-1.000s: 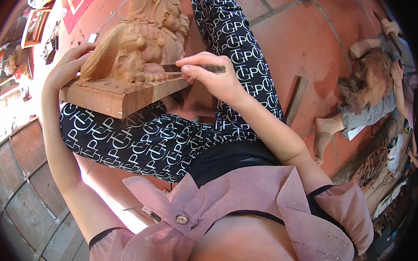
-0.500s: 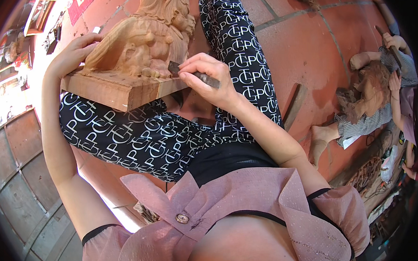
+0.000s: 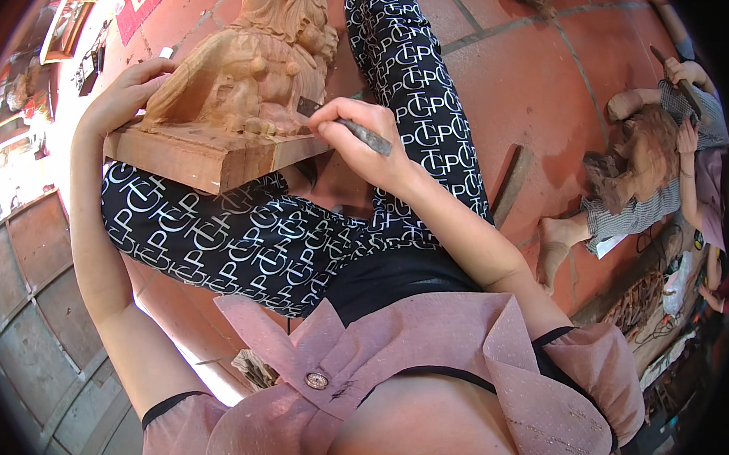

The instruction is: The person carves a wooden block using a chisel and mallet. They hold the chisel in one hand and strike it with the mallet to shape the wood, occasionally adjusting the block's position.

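A carved wooden statue (image 3: 262, 76) with folded robes rests with its thick square base (image 3: 179, 159) on my lap. My left hand (image 3: 131, 91) holds the statue's left side, its fingers curled over the carved slope. In my right hand (image 3: 368, 137) is a short dark metal chisel (image 3: 370, 138), pinched between thumb and fingers. The flat end of the chisel lies against the low carved shapes just above the base's right corner. My right hand covers the middle of the tool.
Patterned black trousers (image 3: 242, 242) cover my legs. A wooden strip (image 3: 512, 185) lies on the red tiles (image 3: 513, 80) to the right. Farther right, another person's hands (image 3: 683, 75) hold a tool by a rough wooden carving (image 3: 645, 155). Wooden panels (image 3: 34, 302) stand at the left.
My right hand and the chisel have shifted slightly, with the tool's rear end a little farther right. My left hand stays on the statue.
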A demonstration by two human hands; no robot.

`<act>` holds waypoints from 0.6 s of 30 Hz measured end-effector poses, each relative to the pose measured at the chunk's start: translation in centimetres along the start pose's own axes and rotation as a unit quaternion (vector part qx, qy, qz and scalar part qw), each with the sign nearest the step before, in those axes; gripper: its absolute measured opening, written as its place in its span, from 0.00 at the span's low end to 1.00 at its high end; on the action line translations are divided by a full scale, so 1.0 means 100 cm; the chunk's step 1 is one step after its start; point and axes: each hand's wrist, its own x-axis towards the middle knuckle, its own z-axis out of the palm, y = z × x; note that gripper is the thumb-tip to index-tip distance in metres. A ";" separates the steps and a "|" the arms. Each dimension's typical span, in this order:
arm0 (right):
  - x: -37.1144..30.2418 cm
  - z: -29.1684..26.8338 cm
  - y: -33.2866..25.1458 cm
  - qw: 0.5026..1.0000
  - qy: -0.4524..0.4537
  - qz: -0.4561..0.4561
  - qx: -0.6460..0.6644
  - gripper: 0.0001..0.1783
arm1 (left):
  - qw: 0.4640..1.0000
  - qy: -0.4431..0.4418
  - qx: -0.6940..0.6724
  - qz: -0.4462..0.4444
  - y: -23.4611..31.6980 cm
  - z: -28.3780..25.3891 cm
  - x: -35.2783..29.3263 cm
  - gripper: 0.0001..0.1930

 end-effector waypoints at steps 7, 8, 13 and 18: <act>-0.003 0.005 0.009 0.996 -0.037 0.080 0.022 0.09 | 1.000 0.006 -0.009 -0.024 -0.001 0.000 0.001 0.17; -0.005 0.000 0.008 0.995 -0.052 0.083 0.031 0.09 | 0.999 0.000 -0.016 -0.029 -0.001 -0.001 0.001 0.17; 0.000 -0.006 0.011 0.993 -0.040 0.092 0.055 0.09 | 1.000 0.009 0.014 -0.015 -0.003 0.000 0.002 0.17; 0.003 0.001 0.006 0.994 -0.063 0.088 0.036 0.10 | 1.000 0.004 0.014 -0.026 -0.006 -0.001 0.004 0.17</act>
